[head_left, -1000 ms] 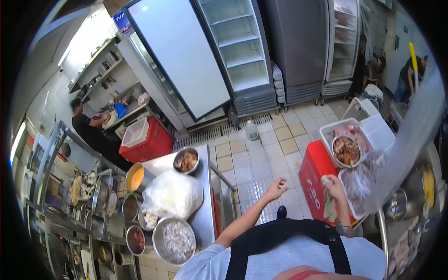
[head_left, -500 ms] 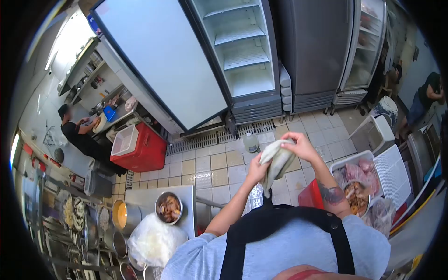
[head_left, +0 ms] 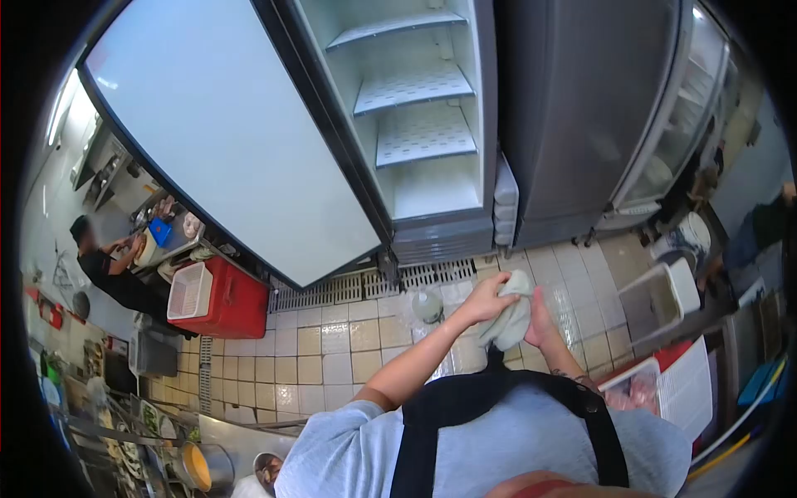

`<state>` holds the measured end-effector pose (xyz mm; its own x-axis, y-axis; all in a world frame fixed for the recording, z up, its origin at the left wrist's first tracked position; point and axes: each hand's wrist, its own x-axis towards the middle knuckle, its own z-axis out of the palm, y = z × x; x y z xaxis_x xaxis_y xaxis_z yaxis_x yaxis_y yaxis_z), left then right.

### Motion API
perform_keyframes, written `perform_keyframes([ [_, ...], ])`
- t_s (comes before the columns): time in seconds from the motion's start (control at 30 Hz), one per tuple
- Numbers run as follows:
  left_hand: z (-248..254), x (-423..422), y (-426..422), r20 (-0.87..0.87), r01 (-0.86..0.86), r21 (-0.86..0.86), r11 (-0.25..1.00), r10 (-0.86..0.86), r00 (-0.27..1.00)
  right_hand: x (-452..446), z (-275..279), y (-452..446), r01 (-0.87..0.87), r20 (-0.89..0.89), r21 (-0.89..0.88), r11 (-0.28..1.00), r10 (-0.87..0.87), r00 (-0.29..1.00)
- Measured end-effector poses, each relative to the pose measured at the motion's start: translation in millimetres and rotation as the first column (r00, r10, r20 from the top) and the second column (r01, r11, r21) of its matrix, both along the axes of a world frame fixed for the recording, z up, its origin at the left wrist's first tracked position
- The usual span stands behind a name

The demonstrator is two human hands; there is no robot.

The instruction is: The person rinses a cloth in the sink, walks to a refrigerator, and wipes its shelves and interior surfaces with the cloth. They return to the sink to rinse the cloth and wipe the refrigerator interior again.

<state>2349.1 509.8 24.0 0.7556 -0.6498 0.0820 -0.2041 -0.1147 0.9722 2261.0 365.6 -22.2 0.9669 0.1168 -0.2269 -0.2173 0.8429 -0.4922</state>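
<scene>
A pale, greenish-white cloth (head_left: 513,322) is bunched up in front of my chest. My left hand (head_left: 488,300) grips it from the upper left with bent fingers. Against its right side is my right hand (head_left: 541,322), thumb side up, holding it; some of those fingers are hidden behind the folds. Ahead of both hands stands an upright fridge (head_left: 427,149) with bare white shelves, its wide door (head_left: 224,133) swung out to the left. On the tiles below the fridge is a clear plastic jug (head_left: 427,307), left of the cloth.
At left, a co-worker (head_left: 116,270) handles something at a counter beside a red cooler (head_left: 237,295) with a white bin (head_left: 191,290) on top. A pot of orange liquid (head_left: 199,466) stands lower left. At right are a tray of raw meat (head_left: 635,390) and a plastic stool (head_left: 664,299).
My view has moved nearer the fridge. The cloth, earlier held up and hanging between both hands, is now gathered into a bunch, with my left hand on its upper part.
</scene>
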Motion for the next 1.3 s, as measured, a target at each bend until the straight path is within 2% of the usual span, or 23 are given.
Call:
perform_keyframes([
  [0.03,-6,23,-6,0.384,-0.122,0.162,0.979,0.051,0.922,33,-3,-9,-0.060,0.020,-0.216,0.975,0.066,0.998],
  [0.07,-35,57,-11,0.488,-0.308,0.080,0.948,0.232,0.842,68,-7,-16,-0.118,0.023,-0.421,0.899,0.141,0.990],
  [0.1,-34,75,-7,0.365,-0.375,0.059,0.925,0.330,0.871,99,-8,-19,-0.165,0.013,-0.601,0.782,0.217,0.976],
  [0.13,-25,99,4,0.245,-0.442,0.035,0.896,0.421,0.873,131,9,-18,-0.114,0.042,-0.635,0.764,0.181,0.983],
  [0.2,-48,141,34,0.007,-0.553,0.061,0.831,0.553,0.833,207,26,-34,-0.137,0.056,-0.778,0.614,0.285,0.957],
  [0.23,-54,153,53,0.012,-0.587,0.105,0.803,0.589,0.808,243,34,-43,-0.143,0.051,-0.837,0.527,0.337,0.940],
  [0.3,-58,164,93,0.270,-0.677,0.221,0.702,0.623,0.734,314,78,-56,-0.117,0.160,-0.785,0.608,0.381,0.910],
  [0.4,-54,142,129,0.327,-0.828,0.369,0.423,0.775,0.541,425,135,-71,0.129,0.330,-0.814,0.566,0.269,0.905],
  [0.47,-94,123,162,0.335,-0.880,0.358,0.313,0.836,0.434,498,163,-78,0.345,0.466,-0.803,0.486,0.151,0.872],
  [0.5,-102,112,169,0.229,-0.883,0.391,0.260,0.902,0.367,526,184,-78,0.488,0.569,-0.771,0.410,0.099,0.816],
  [0.53,-110,105,175,0.125,-0.879,0.429,0.211,0.949,0.289,550,204,-83,0.556,0.589,-0.797,0.235,0.102,0.801],
  [0.57,-117,103,177,0.106,-0.881,0.438,0.180,0.963,0.249,567,224,-87,0.605,0.607,-0.795,0.051,0.105,0.788],
  [0.63,-130,104,184,0.072,-0.876,0.464,0.129,0.981,0.183,627,226,-94,0.659,0.657,-0.727,-0.193,0.082,0.749],
  [0.67,-130,113,187,0.134,-0.843,0.522,0.130,0.964,0.231,649,226,-96,0.672,0.690,-0.670,-0.314,0.071,0.721],
  [0.73,-120,154,179,0.248,-0.788,0.605,0.120,0.911,0.329,685,223,-94,0.390,0.425,-0.783,-0.485,0.042,0.904],
  [0.8,-90,204,161,0.386,-0.862,0.499,0.096,0.865,0.320,712,210,-88,0.106,0.103,-0.709,-0.698,0.046,0.994],
  [0.83,-70,233,153,0.450,-0.890,0.448,0.081,0.840,0.303,726,196,-87,0.114,0.086,-0.667,-0.736,0.075,0.993],
  [0.9,-42,296,150,0.645,-0.983,0.184,0.004,0.754,0.124,766,151,-89,0.142,0.048,-0.594,-0.792,0.141,0.989],
  [1.03,74,394,139,0.768,-0.987,-0.148,-0.054,0.623,-0.150,838,121,-112,0.142,0.090,-0.620,-0.771,0.110,0.990],
  [1.13,135,446,140,0.823,-0.953,-0.269,-0.139,0.481,-0.302,888,109,-110,0.270,0.362,-0.499,-0.823,0.085,0.928],
  [1.2,157,475,145,0.823,-0.962,-0.228,-0.148,0.499,-0.272,931,113,-110,0.437,0.350,-0.375,-0.818,0.311,0.884],
  [1.27,165,502,149,0.850,-0.983,-0.128,-0.135,0.496,-0.179,971,105,-103,0.582,0.397,-0.382,-0.718,0.441,0.805],
  [1.3,160,512,148,0.834,-0.977,-0.172,-0.122,0.510,-0.211,991,102,-96,0.644,0.464,-0.436,-0.629,0.456,0.760],
])
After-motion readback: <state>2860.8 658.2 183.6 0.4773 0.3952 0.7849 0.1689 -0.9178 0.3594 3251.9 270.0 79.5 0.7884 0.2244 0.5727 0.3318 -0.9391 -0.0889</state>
